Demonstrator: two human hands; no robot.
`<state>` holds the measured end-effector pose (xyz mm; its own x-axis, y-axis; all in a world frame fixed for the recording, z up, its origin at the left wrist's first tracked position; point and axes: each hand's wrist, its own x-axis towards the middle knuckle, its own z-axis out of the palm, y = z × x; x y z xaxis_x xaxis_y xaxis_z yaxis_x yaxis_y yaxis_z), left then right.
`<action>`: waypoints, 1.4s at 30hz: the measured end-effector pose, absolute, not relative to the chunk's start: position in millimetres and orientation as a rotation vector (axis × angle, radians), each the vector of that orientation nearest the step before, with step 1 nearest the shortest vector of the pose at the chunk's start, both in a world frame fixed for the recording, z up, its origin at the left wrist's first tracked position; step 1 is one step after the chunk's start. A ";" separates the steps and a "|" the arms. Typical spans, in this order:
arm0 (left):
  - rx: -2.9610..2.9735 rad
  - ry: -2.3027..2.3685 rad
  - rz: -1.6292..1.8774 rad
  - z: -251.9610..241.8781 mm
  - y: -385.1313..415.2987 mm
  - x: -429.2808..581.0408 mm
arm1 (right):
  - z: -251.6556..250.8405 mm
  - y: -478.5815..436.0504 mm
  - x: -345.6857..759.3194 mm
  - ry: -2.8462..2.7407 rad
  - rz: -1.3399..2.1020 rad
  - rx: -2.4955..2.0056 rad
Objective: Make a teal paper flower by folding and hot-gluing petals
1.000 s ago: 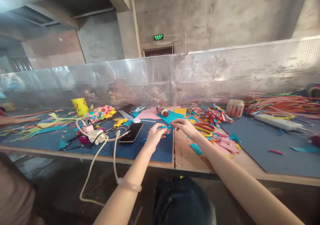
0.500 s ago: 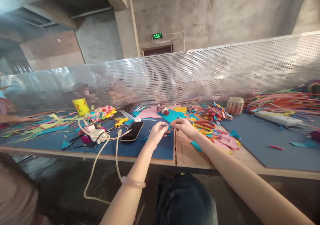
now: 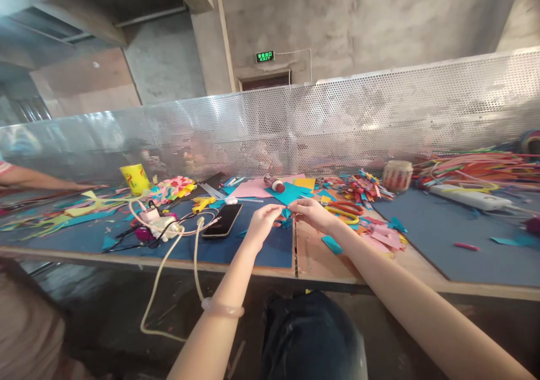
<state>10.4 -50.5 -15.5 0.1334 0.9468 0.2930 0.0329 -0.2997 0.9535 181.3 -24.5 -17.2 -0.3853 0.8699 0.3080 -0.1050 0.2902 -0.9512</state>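
Close together above the middle of the table, my left hand (image 3: pixel 265 221) and my right hand (image 3: pixel 311 212) pinch a small piece of blue paper (image 3: pixel 286 213) between their fingertips. The piece is partly hidden by the fingers, so its exact shape cannot be made out. Just behind them, a larger blue paper sheet (image 3: pixel 295 195) lies over a pink sheet (image 3: pixel 248 188), with a glue stick (image 3: pixel 274 184) with a red end on top. A black phone (image 3: pixel 223 221) rests to the left of my left hand. Scissors with yellow and orange handles (image 3: pixel 343 214) lie beyond my right forearm.
Plugs and cables (image 3: pixel 164 227) hang over the table's front edge at left. A yellow cup (image 3: pixel 135 179), colourful paper clusters, a jar (image 3: pixel 397 176) and a power strip (image 3: pixel 470 198) stand about. A perforated metal screen (image 3: pixel 358 121) runs along the back. Another person's arm (image 3: pixel 46 179) reaches in at far left.
My fingertips have shifted slightly on the blue paper, which now shows more below them. At far left, the other person's arm reaches further in over the table.
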 end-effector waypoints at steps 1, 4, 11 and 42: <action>1.525 0.990 1.308 -15.1 -51.1 10.2 | -17.2 -24.2 181.4 -1.597 1.270 -0.716; 1.527 0.972 1.326 -15.1 -52.7 10.6 | -17.1 -23.4 180.9 -1.598 1.239 -0.711; 1.566 0.969 1.353 -18.6 -52.0 12.6 | -16.3 -24.8 178.8 -1.671 1.050 -0.785; 1.922 1.274 1.364 -25.8 -45.3 7.8 | -21.6 -29.3 168.2 -1.960 0.416 -0.912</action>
